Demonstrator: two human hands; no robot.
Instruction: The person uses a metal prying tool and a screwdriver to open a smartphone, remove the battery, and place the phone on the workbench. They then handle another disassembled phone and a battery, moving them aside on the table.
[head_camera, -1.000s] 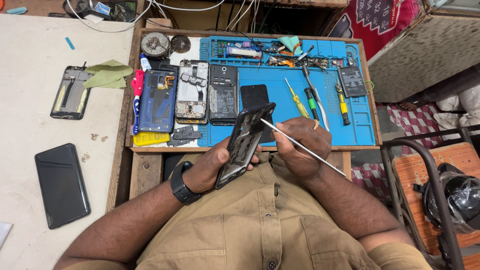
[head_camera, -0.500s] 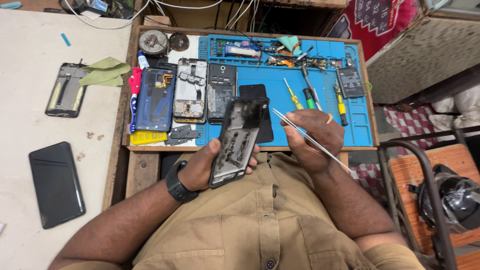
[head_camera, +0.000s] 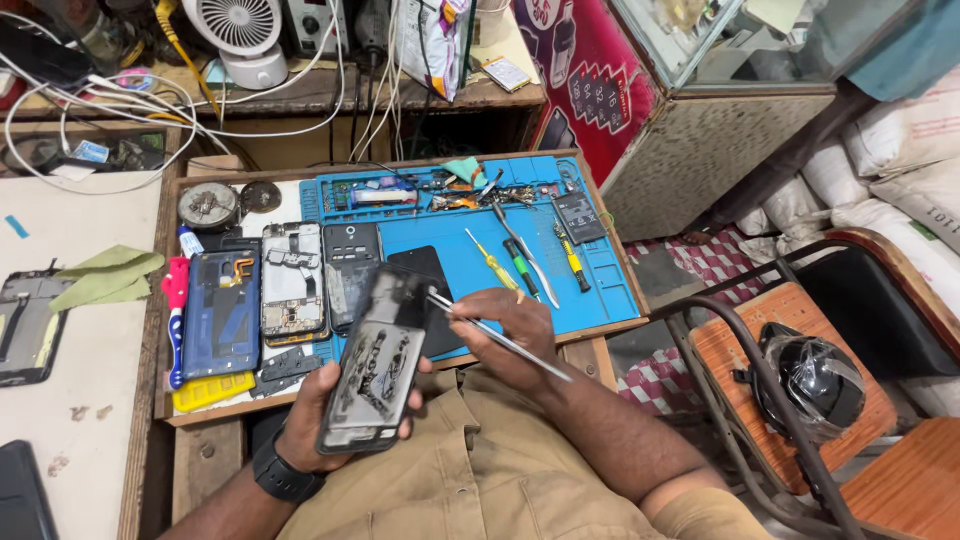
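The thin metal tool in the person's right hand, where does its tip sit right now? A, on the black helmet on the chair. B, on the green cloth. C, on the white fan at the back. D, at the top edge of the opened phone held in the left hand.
D: the right hand holds the thin metal tool with its tip at the top edge of the opened phone, which the left hand grips.

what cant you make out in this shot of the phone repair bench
Head view:
- Tweezer tips: blurred where they meet the opened phone.
- Left hand: palm hidden behind that phone.
- Parts in the blue mat tray: too small to identify.
- Dark phone: cut off by the frame's bottom left corner.
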